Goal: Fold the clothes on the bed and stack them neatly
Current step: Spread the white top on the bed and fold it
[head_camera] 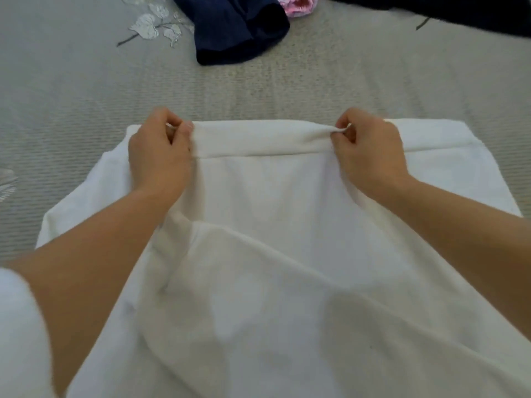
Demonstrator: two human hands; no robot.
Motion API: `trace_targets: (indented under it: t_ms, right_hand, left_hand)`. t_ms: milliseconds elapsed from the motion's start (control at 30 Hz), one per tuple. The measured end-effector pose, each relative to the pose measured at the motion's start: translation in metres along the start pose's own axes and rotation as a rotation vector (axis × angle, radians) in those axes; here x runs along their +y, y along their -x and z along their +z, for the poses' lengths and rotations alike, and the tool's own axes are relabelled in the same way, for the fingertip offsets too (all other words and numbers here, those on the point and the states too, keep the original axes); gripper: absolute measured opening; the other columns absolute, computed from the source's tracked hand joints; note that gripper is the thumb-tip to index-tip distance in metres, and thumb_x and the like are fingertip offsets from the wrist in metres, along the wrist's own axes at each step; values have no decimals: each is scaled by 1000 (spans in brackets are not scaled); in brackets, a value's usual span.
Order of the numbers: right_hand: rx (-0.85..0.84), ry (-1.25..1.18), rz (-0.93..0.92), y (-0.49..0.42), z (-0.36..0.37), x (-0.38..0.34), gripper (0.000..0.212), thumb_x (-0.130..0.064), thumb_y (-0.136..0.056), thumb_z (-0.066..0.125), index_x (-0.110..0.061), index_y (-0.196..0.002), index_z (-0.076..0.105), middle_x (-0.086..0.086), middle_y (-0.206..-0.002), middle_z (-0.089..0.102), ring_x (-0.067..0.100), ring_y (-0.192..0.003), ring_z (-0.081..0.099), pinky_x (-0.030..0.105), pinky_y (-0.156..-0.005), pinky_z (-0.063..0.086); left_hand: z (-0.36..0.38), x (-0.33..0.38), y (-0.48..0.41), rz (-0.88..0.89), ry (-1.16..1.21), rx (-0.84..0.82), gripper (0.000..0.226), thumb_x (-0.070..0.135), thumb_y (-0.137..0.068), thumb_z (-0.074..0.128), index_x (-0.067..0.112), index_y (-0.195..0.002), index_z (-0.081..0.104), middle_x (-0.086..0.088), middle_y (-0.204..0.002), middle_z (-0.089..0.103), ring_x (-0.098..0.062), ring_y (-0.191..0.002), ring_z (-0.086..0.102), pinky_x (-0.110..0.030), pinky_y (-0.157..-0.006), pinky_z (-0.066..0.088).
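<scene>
A large white garment (264, 225) lies spread over the grey bed, filling the lower half of the head view. Its far hem band runs straight across between my hands. My left hand (159, 150) pinches that hem at its left part, fingers closed on the cloth. My right hand (370, 147) pinches the same hem further right. The cloth nearer to me rises in soft folds over a layer beneath. Both forearms stretch out over the garment.
A crumpled navy garment (238, 27) lies at the top centre of the grey patterned bedspread (71, 90). A pink item (297, 4) peeks out beside it. Another dark garment (459, 10) lies at the top right corner.
</scene>
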State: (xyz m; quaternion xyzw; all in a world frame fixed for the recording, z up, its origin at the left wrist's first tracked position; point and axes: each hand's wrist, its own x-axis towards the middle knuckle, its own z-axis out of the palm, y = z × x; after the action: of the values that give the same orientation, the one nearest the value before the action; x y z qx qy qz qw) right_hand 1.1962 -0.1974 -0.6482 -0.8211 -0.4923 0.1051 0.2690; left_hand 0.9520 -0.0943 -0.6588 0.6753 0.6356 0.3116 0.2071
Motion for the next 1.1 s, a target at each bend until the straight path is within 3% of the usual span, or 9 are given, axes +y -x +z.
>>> trace_targets:
  t_ms: [100, 167, 467, 667, 767, 867, 967, 1033, 1100]
  right_hand:
    - [-157, 269, -68, 32, 35, 17, 55, -37, -100, 30, -14, -150, 25, 14, -155, 26, 28, -145, 17, 37, -117, 9]
    - [-163, 394, -75, 41, 45, 27, 60, -45, -101, 20, -20, -154, 8, 7, -161, 2, 21, -148, -5, 35, -118, -8]
    - [-324, 507, -11, 34, 40, 20, 60, -45, -99, 10, -21, -153, -2, 7, -161, -6, 22, -148, -11, 38, -118, -11]
    - [-213, 444, -37, 62, 32, -45, 64, -27, -99, 29, -14, -153, -3, 8, -161, -6, 20, -147, -12, 43, -118, -11]
    - [-198, 190, -316, 124, 52, -104, 64, -32, -95, 30, -10, -152, 10, 7, -161, 3, 19, -148, -5, 36, -118, -10]
    - [-350, 149, -502, 194, 91, -146, 68, -40, -91, 21, -10, -152, 17, 9, -160, 9, 23, -148, 1, 38, -118, -6]
    - [-353, 222, -563, 234, 125, -152, 64, -41, -93, 29, -13, -150, 27, 9, -157, 22, 25, -147, 17, 44, -116, 8]
    - [-337, 237, -529, 234, 129, -141, 65, -41, -94, 31, -15, -152, 19, 8, -158, 19, 22, -147, 14, 43, -118, 9]
    - [-316, 201, -517, 234, 128, -140, 67, -38, -94, 33, -15, -153, 9, 8, -160, 13, 20, -148, 8, 40, -119, 7]
  left_hand:
    - [24, -17, 19, 58, -267, -138, 38, 38, -97, 40, 23, -131, 45, -1, -134, 51, -24, -126, 41, -39, -105, 25]
    - [33, -26, 30, 178, -445, -162, 46, 43, -98, 33, 24, -139, 39, 0, -149, 37, -22, -138, 26, -42, -112, 14]
    - [-4, -13, 0, 128, -330, -711, 50, 29, -102, 35, 21, -150, 23, -3, -160, 4, -17, -147, -2, -31, -116, 0]
    - [-84, -58, 99, 412, -118, -206, 43, 24, -96, 37, 17, -136, 48, -7, -152, 32, -22, -144, 16, -17, -113, -1]
    - [-124, -100, 88, -33, -187, 85, 45, 27, -92, 40, 15, -134, 47, -12, -145, 37, -32, -135, 27, -28, -110, 14]
    - [-143, -134, 78, -554, -171, 63, 49, 32, -92, 50, 14, -137, 41, -17, -141, 36, -31, -132, 31, -40, -106, 27]
    - [-149, -146, 80, -482, -53, -102, 31, 31, -87, 62, 7, -105, 59, -13, -105, 60, -27, -99, 55, -33, -84, 43]
    - [-151, -139, 80, -433, -53, -116, 27, 30, -90, 59, 10, -73, 52, -7, -74, 53, -23, -75, 49, -29, -62, 31]
    - [-167, -139, 79, -406, 11, 54, 24, 32, -95, 51, 14, -78, 48, -2, -79, 50, -19, -76, 45, -28, -64, 30]
